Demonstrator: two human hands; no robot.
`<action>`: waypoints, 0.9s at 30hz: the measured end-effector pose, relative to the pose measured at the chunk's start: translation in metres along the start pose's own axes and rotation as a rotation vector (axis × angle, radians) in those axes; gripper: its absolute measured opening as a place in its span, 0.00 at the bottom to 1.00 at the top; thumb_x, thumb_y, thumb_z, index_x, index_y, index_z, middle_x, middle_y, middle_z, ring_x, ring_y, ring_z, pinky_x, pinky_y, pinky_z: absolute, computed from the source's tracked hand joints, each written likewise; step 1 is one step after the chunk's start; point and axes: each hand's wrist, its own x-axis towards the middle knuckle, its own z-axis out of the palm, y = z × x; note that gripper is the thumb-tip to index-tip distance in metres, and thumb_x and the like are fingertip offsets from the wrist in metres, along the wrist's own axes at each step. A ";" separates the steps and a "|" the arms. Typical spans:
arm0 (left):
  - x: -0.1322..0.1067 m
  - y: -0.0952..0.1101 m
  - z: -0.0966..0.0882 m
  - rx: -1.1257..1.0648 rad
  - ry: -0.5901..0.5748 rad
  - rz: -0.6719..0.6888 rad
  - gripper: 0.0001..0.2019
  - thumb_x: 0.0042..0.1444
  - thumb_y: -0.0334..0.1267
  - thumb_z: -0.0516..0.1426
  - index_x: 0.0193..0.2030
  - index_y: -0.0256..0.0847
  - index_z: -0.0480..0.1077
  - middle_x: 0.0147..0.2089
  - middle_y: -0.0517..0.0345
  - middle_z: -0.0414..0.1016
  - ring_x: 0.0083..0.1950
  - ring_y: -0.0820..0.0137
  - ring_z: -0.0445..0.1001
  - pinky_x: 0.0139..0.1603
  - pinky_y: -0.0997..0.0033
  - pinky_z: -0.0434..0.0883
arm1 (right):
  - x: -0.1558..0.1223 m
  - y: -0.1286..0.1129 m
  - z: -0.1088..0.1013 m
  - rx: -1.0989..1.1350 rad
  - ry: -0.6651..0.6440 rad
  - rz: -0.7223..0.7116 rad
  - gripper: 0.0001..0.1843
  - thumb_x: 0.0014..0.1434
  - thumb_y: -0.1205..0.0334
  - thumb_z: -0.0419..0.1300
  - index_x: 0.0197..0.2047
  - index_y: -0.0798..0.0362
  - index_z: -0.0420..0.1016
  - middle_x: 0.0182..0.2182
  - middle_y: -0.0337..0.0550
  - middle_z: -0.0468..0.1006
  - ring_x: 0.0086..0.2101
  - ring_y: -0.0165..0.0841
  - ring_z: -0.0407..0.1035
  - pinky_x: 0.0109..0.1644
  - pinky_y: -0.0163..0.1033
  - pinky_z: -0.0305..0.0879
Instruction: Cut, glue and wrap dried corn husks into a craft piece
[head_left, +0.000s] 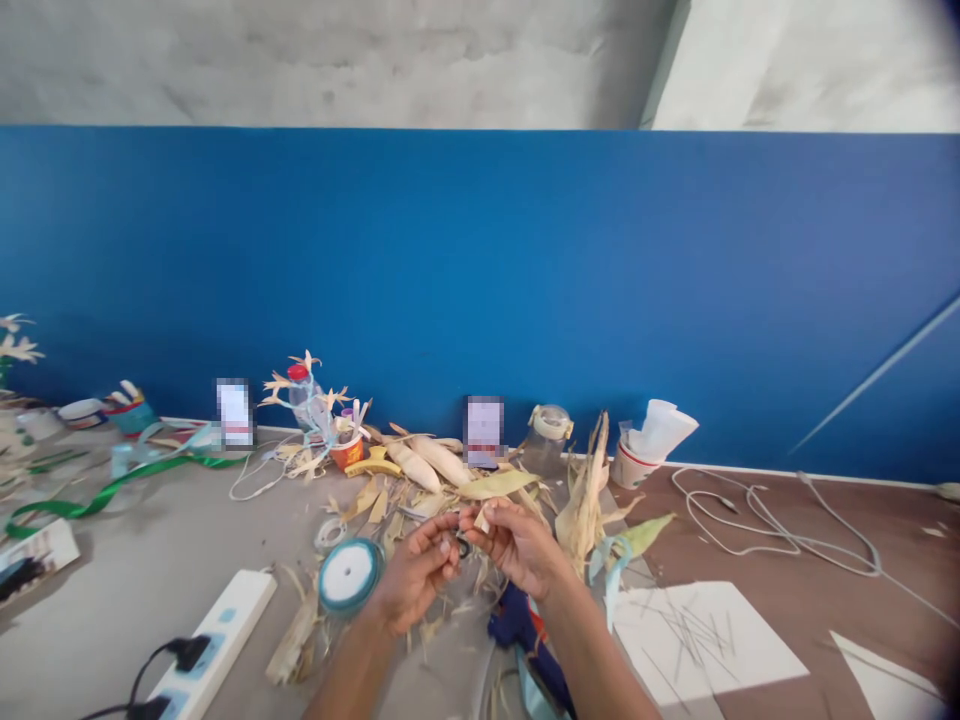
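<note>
My left hand (415, 573) and my right hand (513, 541) meet over the middle of the table, fingertips almost touching. Both are closed in a pinch. Between them sits a small dark ring-like piece (462, 546), and my right fingers also pinch a small pale husk scrap (482, 520). Dried corn husks (420, 490) and pale cobs lie scattered right behind the hands. A roll of teal ribbon (348, 575) lies flat just left of my left hand.
A white power strip (217, 635) with black plugs lies at lower left. Green ribbon (112, 492) curls at left. A glass jar (547, 440), stacked cups (645, 445), white cables (750, 515) and paper sheets with thin wires (694, 635) are at right. A blue wall stands behind.
</note>
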 end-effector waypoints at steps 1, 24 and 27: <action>0.000 -0.001 -0.001 -0.014 0.020 -0.007 0.21 0.40 0.36 0.71 0.43 0.36 0.76 0.22 0.61 0.70 0.22 0.80 0.63 0.27 0.78 0.62 | 0.001 0.000 -0.002 -0.018 0.003 0.011 0.10 0.43 0.65 0.70 0.25 0.56 0.72 0.29 0.42 0.81 0.31 0.29 0.76 0.39 0.31 0.73; 0.006 -0.001 -0.029 -0.021 0.200 0.077 0.14 0.39 0.36 0.70 0.31 0.34 0.73 0.23 0.63 0.69 0.22 0.81 0.63 0.26 0.79 0.63 | 0.012 0.041 -0.021 -0.885 -0.058 0.399 0.06 0.42 0.72 0.52 0.21 0.53 0.67 0.15 0.32 0.72 0.20 0.28 0.70 0.27 0.31 0.66; 0.007 -0.002 -0.030 -0.014 0.209 0.067 0.14 0.38 0.36 0.71 0.31 0.34 0.73 0.23 0.63 0.69 0.22 0.81 0.63 0.26 0.79 0.64 | 0.014 0.043 -0.024 -0.898 -0.048 0.398 0.07 0.43 0.72 0.51 0.22 0.53 0.67 0.14 0.32 0.72 0.18 0.27 0.68 0.25 0.30 0.64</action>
